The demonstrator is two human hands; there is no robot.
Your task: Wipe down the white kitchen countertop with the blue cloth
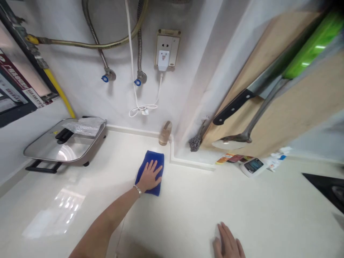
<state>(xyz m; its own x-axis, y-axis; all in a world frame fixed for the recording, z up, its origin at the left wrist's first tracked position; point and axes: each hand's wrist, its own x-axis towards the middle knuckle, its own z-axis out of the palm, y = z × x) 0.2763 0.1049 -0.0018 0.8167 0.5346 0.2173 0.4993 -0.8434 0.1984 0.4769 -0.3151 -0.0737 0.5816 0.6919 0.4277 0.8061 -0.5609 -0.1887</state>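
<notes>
Blue cloth lay flat under my left hand

Palm down, fingers fanned wide: my left hand covered the middle of that cloth, spread across it rather than curled around it, a silver bracelet bright at the wrist. And the cloth itself? On the pale counter, near the back edge, just left of the corner where the raised trim jutted outward. My right hand was down on the near side, partly out of view, fingers loosely bent; whether it gripped anything, I couldn't tell.

Beyond the cloth, a small see-through container stood up against the back edge, tight by the inner corner. Over at the counter's back left corner sat a broad lidded pan, clear plastic packaging lying on top. Off to the right, busier stuff: a wooden board, with a black-handled knife and a green-handled metal utensil in front of it, and a wiry scrubber beside its lower end. Below the board, near the back edge, was a white bottle; farther right showed the black corner of a hob.
</notes>
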